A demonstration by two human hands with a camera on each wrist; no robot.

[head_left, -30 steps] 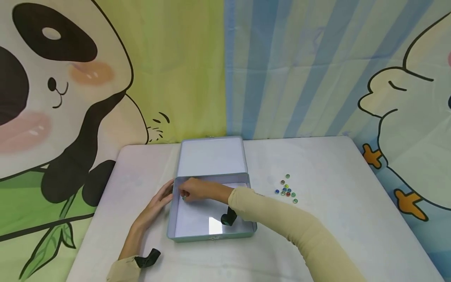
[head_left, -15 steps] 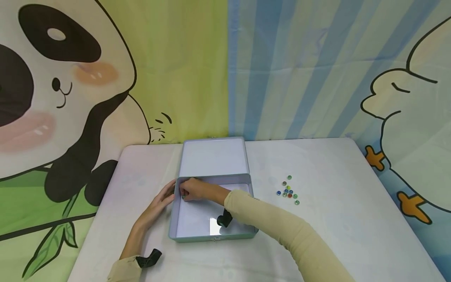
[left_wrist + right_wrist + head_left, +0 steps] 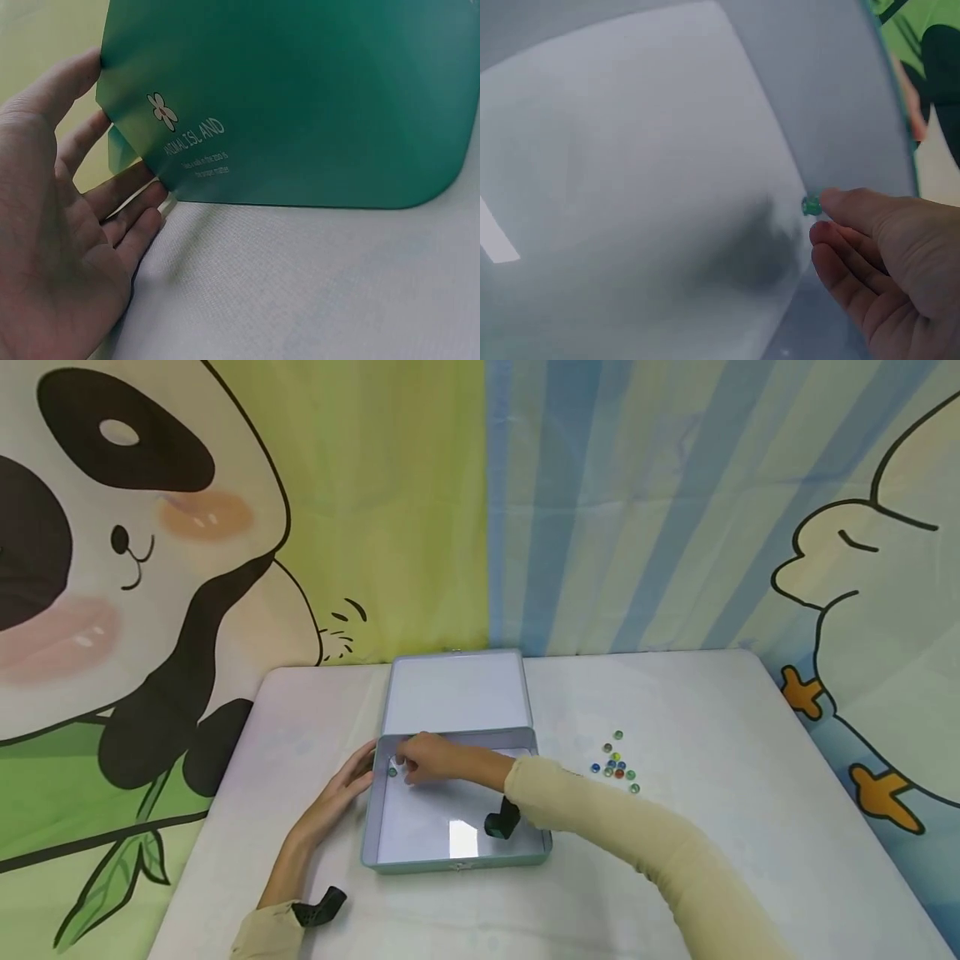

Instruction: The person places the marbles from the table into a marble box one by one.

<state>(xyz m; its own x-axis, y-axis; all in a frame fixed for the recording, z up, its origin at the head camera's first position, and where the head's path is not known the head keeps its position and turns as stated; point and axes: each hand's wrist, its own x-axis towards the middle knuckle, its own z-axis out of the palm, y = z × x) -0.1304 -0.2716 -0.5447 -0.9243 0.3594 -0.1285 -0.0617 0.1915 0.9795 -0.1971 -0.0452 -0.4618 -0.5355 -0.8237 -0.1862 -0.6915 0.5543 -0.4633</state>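
An open tin box (image 3: pixel 459 864), pale inside and green outside, lies on the table with its lid (image 3: pixel 456 695) folded back. Inside, by the left wall, a small green glass marble (image 3: pixel 392 772) sits on the bottom. My right hand (image 3: pixel 431 758) is over that corner, thumb and fingers apart; in the right wrist view the thumb tip is right beside the marble (image 3: pixel 811 205), and I cannot tell whether they touch. My left hand (image 3: pixel 341 789) rests against the box's left side, its extended fingers touching the green wall (image 3: pixel 300 105) in the left wrist view.
Several coloured marbles (image 3: pixel 618 773) lie in a loose cluster on the white table (image 3: pixel 720 827), right of the box. Printed cloth (image 3: pixel 600 510) hangs behind the table. Black straps (image 3: pixel 318 907) show at both wrists.
My right hand has let go of the green marble and drawn back slightly to the right, leaving it on the box bottom. My left hand keeps its place at the box's side.
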